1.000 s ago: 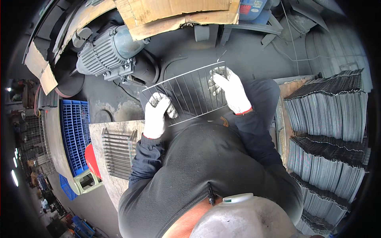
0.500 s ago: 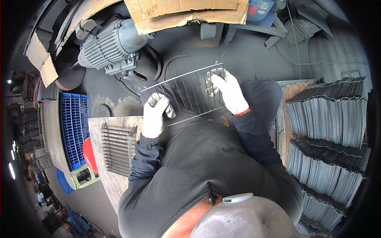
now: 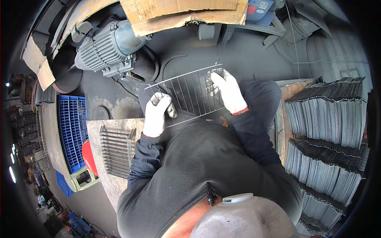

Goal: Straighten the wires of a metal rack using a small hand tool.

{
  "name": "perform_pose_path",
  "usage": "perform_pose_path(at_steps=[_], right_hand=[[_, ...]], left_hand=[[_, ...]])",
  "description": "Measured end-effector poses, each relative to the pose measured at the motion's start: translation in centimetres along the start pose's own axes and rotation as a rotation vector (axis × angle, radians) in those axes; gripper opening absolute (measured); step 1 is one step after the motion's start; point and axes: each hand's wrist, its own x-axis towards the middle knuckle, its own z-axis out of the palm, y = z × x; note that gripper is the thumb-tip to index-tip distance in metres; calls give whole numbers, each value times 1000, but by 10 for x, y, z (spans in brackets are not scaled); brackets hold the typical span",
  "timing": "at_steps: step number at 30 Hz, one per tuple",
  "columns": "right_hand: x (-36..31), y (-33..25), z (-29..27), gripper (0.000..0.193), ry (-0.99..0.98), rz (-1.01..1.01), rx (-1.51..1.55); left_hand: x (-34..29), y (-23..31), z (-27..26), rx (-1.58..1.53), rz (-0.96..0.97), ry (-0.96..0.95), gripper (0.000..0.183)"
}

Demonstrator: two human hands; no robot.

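A rectangular wire rack (image 3: pixel 186 95) is held up over my lap, tilted so its right end sits farther off. My left hand (image 3: pixel 157 114), in a white glove with blackened fingertips, is closed around the rack's left end. At the other end my right hand (image 3: pixel 227 90), gloved the same way with a red cuff edge, grips the wires near the far corner. Some of the fingers lie behind the wires. To my left, a small stack of wire racks (image 3: pixel 116 152) rests on a worn board (image 3: pixel 95 126).
Tall stacks of wire racks (image 3: pixel 325 119) stand on my right. A grey electric motor (image 3: pixel 105 49) lies ahead on the left, beside torn cardboard (image 3: pixel 186 20). Farther left are a blue plastic crate (image 3: pixel 73 131), a red object (image 3: pixel 89 158) and a pale green stool (image 3: pixel 85 180).
The rack's left end and my left hand have shifted very slightly to the right. Both hands keep their hold, and the view has moved a little.
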Motion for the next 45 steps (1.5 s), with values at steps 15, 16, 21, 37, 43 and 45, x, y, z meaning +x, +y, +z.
perform_pose_path(at_steps=[15,16,21,37,43,45], right_hand=[[12,8,-8,21,31,44,-40],[13,9,-9,21,29,52,-16],[16,10,-11,20,22,67,21],[29,14,-18,16,48,127,45],[36,20,-21,16,62,150,63],[38,20,-22,16,73,163,64]], left_hand=[[6,-13,0,41,-41,-2,16],[7,-13,0,38,-35,-5,16],[12,-15,0,43,-44,-8,19],[34,-28,-4,-34,-116,-4,23],[43,-33,-8,-11,-105,-13,24],[46,-34,-9,18,-154,-11,21]])
